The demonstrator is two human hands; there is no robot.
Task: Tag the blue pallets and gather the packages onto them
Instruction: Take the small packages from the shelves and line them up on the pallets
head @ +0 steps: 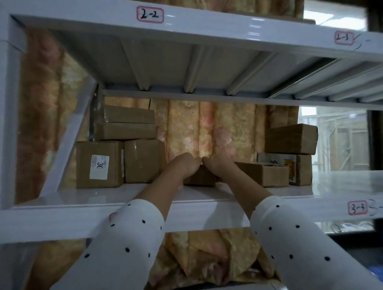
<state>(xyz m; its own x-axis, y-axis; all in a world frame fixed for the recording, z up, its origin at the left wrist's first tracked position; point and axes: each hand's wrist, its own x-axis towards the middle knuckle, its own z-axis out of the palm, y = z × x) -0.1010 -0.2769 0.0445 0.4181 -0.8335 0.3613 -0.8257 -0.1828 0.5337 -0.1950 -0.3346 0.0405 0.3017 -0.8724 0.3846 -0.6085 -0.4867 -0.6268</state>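
On a white shelf point(206, 195), the left hand point(185, 164) and right hand point(218, 166) clasp a small brown cardboard package point(199, 177) from both sides. Fingers curl behind it, hidden. Taped brown boxes point(120, 155) flank it.

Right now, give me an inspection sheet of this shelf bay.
Surface: white metal shelf, glossy, bare at the front.
Job's things: small brown box mid-shelf under both hands; stack of taped boxes at left, one with a label reading 30; more boxes at right. No blue pallet seen.
Clutter: nothing seen.
Grippers: left hand and right hand both on the small box, fingertips meeting above it.
Cables: nothing seen.
Surroundings: floral curtain behind; bay tags 2-2, 2-3, 3-3.
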